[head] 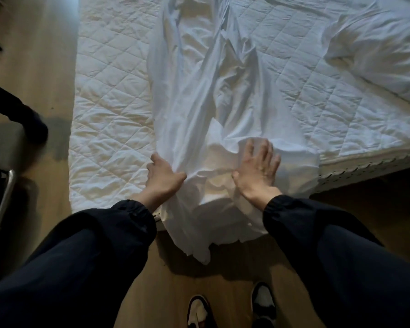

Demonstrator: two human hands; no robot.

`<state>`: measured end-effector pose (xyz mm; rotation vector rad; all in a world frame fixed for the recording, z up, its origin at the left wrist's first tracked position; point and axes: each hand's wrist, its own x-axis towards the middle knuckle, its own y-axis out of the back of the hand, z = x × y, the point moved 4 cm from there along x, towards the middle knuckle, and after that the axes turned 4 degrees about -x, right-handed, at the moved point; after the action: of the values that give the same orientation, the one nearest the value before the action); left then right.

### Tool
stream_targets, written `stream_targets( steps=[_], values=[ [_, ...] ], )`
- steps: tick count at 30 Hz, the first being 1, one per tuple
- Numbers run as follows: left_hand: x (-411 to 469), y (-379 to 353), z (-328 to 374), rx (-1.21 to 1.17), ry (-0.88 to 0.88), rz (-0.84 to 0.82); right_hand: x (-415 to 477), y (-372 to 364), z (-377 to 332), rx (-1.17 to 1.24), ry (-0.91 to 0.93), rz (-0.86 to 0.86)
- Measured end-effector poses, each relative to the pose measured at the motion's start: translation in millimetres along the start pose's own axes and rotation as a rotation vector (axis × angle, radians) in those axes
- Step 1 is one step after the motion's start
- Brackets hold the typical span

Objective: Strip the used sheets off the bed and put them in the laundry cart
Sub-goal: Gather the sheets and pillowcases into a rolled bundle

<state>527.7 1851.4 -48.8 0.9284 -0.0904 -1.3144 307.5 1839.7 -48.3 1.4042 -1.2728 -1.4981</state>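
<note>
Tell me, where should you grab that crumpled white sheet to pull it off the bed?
Grab the sheet at its bunched end, which hangs over the near edge of the bed, coming from the standing side. The cloth there is gathered into thick folds, probably easy to fist. The left hand grips one fold; the right hand lies flat.

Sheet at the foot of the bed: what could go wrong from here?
1. The sheet hangs off the mattress edge close ahead of the shoes; a step forward might tread on it.
2. Only the left grip holds cloth; the right grip rests flat, fingers spread, so a pull may slip or skew.
3. Much of the sheet lies far up the mattress and may drag.
</note>
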Motion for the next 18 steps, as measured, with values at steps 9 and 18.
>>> stream_targets(
  steps=[9,18],
  values=[
    [-14,-36,51,0.411,-0.547,0.065,-37,-43,32,0.379,-0.056,-0.227],
    [-10,-94,55,-0.334,0.062,-0.299,-25,-52,36,0.023,-0.010,0.021]
  ],
)
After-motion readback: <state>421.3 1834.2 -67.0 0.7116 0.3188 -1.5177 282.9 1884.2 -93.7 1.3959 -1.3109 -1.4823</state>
